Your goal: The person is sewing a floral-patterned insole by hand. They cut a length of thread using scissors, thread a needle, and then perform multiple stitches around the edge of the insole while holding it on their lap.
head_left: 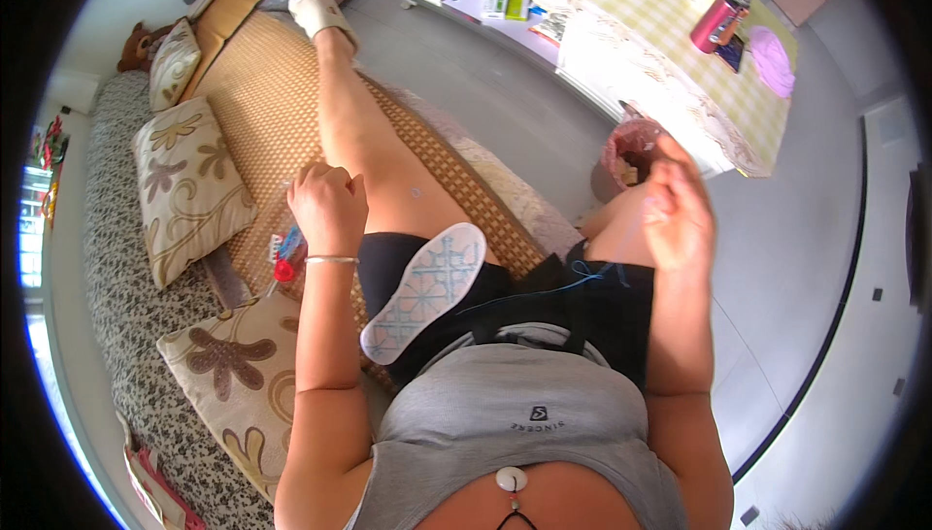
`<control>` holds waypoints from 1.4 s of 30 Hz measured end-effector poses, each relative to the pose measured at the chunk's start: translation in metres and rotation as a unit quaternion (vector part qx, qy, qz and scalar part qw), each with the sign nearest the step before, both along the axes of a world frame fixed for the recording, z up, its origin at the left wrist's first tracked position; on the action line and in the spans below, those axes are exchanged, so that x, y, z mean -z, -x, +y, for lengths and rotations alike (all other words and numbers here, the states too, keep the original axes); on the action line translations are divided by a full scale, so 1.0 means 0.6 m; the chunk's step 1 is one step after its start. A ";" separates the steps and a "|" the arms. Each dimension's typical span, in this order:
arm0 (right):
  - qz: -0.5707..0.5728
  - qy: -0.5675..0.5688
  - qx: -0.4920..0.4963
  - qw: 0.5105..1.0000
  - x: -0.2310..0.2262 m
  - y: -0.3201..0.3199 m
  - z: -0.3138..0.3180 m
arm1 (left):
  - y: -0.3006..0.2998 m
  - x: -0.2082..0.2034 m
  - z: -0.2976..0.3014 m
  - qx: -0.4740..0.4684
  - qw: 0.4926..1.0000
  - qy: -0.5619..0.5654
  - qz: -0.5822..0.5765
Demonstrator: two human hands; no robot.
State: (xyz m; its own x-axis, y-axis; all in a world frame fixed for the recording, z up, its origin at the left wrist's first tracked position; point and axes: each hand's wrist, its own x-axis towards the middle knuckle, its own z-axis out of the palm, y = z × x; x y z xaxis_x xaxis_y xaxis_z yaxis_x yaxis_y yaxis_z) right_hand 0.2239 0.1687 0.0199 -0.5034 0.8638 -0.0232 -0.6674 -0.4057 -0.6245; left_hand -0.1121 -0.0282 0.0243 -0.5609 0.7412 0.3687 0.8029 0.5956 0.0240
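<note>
My left hand (328,208) is curled into a fist, back up, above my outstretched left leg; anything inside it is hidden. A thin bracelet circles that wrist. My right hand (677,210) is raised over my right thigh, its fingers bent toward the thumb and slightly blurred; I cannot make out what it may pinch. Across my left thigh lies a white insole (427,289) with light blue lines in a geometric pattern. Blue thread (544,289) runs from near the insole over my dark shorts and bunches in loose loops near my right forearm.
Beside my left wrist are a red item (284,270) and a small packet (276,248) on the woven mat (262,79). Patterned cushions (189,185) line the left side. Ahead right, a waste bin (621,156) stands below a cloth-covered table (621,6) bearing a red flask (718,20).
</note>
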 end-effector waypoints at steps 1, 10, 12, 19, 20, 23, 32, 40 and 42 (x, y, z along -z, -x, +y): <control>-0.003 -0.028 -0.031 0.999 -0.005 0.021 -0.010 | -0.017 -0.003 0.003 0.072 0.993 -0.085 0.042; -0.107 -0.074 -0.122 0.984 -0.047 0.104 -0.084 | -0.189 -0.048 0.067 0.335 0.740 -0.237 -0.533; -0.116 -0.074 -0.122 0.983 -0.045 0.109 -0.091 | -0.198 -0.035 0.074 0.310 0.651 -0.266 -0.639; -0.091 -0.072 -0.135 0.984 -0.025 0.116 -0.105 | -0.208 -0.038 0.084 0.259 0.496 -0.246 -0.792; -0.089 -0.058 -0.133 0.985 -0.026 0.115 -0.107 | -0.206 -0.036 0.083 0.268 0.505 -0.235 -0.786; -0.075 -0.025 -0.115 0.990 -0.033 0.111 -0.107 | -0.193 -0.039 0.068 0.249 0.534 -0.221 -0.777; 0.003 0.092 -0.054 0.994 0.059 0.036 -0.013 | 0.020 -0.054 -0.056 0.153 0.275 -0.443 -0.840; -0.018 0.173 -0.068 0.982 0.144 0.035 -0.013 | 0.294 -0.032 -0.319 0.039 0.420 -0.514 -0.747; -0.032 0.183 -0.091 0.978 0.143 0.048 -0.023 | 0.311 -0.029 -0.351 0.015 0.481 -0.521 -0.704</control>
